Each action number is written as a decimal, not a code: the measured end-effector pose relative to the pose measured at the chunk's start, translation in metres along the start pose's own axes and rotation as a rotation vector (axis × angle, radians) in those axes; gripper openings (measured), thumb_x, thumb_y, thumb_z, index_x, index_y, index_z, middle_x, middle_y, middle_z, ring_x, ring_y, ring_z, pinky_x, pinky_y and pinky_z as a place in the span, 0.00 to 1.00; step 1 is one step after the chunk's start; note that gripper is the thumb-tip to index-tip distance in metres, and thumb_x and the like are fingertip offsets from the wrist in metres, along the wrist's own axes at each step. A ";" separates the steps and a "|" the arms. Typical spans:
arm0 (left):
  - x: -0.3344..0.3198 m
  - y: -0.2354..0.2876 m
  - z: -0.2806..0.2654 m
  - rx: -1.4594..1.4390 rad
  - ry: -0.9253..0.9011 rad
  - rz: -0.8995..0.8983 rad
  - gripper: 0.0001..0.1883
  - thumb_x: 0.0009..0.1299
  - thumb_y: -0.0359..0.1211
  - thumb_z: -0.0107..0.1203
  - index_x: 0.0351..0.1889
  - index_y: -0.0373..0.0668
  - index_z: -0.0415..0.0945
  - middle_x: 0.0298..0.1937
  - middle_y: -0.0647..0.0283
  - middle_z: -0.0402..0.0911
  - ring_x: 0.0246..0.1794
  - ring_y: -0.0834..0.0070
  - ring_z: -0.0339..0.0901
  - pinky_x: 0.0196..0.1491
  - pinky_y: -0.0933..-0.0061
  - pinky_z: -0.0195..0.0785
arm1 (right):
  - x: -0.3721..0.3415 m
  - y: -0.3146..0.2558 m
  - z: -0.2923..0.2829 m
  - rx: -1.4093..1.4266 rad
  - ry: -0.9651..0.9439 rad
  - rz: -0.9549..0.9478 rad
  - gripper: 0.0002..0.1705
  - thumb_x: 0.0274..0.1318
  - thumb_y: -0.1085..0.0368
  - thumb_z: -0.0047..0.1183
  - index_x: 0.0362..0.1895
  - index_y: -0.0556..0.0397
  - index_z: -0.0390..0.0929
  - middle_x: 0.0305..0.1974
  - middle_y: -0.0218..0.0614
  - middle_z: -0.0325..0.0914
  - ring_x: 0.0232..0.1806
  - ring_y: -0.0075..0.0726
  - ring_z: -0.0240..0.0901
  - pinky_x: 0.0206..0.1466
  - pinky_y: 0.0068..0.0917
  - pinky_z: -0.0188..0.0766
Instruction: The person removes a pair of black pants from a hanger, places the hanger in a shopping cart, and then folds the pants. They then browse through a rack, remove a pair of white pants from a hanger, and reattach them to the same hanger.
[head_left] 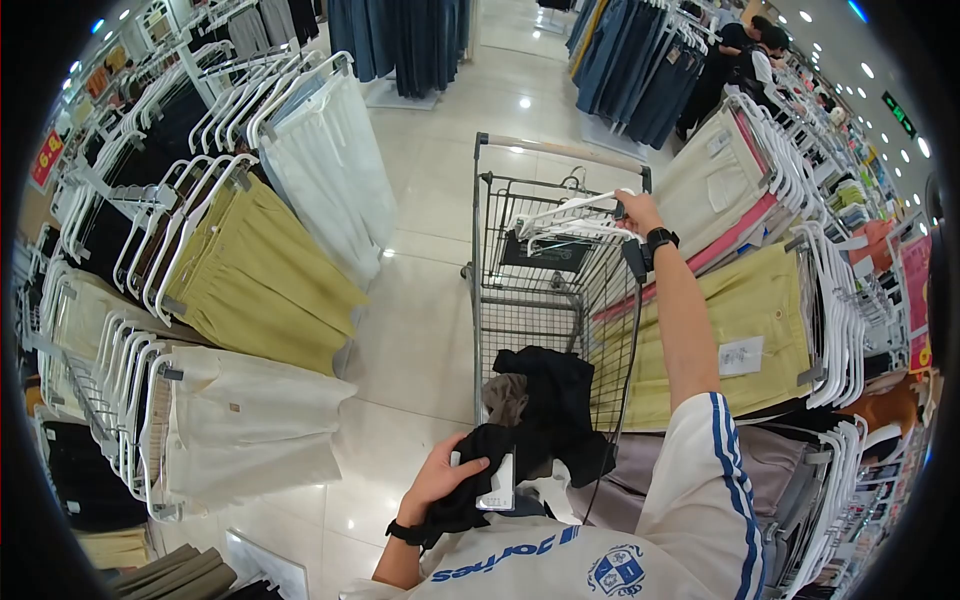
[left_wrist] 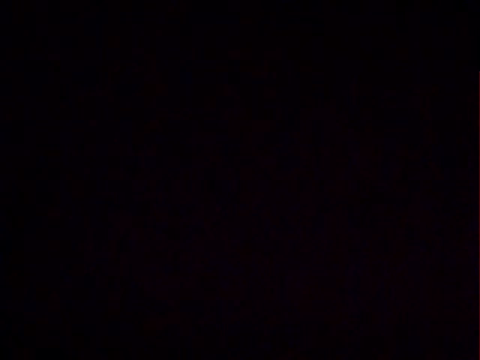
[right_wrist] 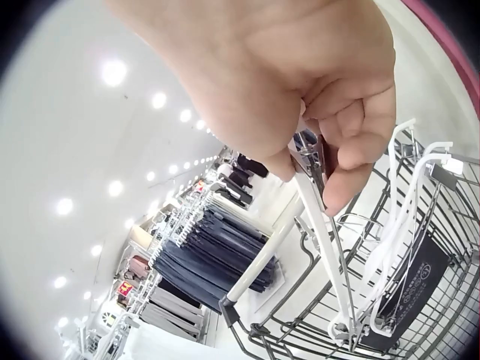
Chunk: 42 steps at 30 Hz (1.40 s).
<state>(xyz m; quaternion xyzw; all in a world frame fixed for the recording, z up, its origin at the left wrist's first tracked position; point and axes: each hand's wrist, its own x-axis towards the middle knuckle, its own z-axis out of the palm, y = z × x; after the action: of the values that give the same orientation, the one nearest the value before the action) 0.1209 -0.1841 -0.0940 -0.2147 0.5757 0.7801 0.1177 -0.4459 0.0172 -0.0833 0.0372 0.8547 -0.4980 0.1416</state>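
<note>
At seven o'clock, just below centre, there's the left hand (head_left: 440,478), fingers gripping black cloth (head_left: 490,442), a white tag (head_left: 502,482) dangling beside the thumb! Swing up to two o'clock: the right hand (head_left: 640,212), thumb and fingers pinching a white hanger (right_wrist: 324,251) by its end, over the cart (head_left: 560,151). More dark cloth (head_left: 555,385) lies at five o'clock, at the cart's near end, touching a grey-brown piece (head_left: 506,397); whether it joins the gripped cloth, I cannot tell. Out at nine, a yellow garment (head_left: 265,280) hangs on its rack; at three, another yellow one (head_left: 750,310), right beside the cart. Jeans (head_left: 640,75) line one o'clock. The left wrist view is black.
</note>
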 end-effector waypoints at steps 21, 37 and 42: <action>0.015 0.014 0.007 0.109 -0.092 -0.009 0.31 0.63 0.38 0.68 0.61 0.33 0.72 0.50 0.58 0.82 0.50 0.74 0.78 0.54 0.73 0.71 | -0.088 0.038 -0.034 -0.664 -0.052 -0.173 0.25 0.54 0.50 0.55 0.20 0.61 0.81 0.18 0.42 0.80 0.20 0.40 0.82 0.34 0.36 0.79; 0.029 0.116 0.105 0.220 -0.440 0.364 0.30 0.65 0.36 0.69 0.62 0.32 0.71 0.56 0.59 0.78 0.56 0.75 0.74 0.60 0.73 0.67 | -0.401 0.069 -0.015 -0.244 -0.472 -0.981 0.13 0.55 0.58 0.60 0.40 0.53 0.80 0.32 0.44 0.82 0.36 0.49 0.79 0.44 0.41 0.73; 0.016 0.141 0.153 0.041 -0.626 0.264 0.32 0.68 0.32 0.66 0.68 0.34 0.65 0.57 0.60 0.77 0.56 0.77 0.74 0.59 0.75 0.68 | -0.479 0.114 -0.013 -0.231 -0.431 -0.861 0.13 0.53 0.59 0.61 0.38 0.54 0.81 0.35 0.44 0.81 0.40 0.50 0.77 0.52 0.41 0.70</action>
<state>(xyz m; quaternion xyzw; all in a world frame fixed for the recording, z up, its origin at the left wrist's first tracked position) 0.0158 -0.0840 0.0553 0.1139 0.5499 0.8050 0.1912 0.0333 0.1231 -0.0393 -0.4391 0.7934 -0.4096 0.0996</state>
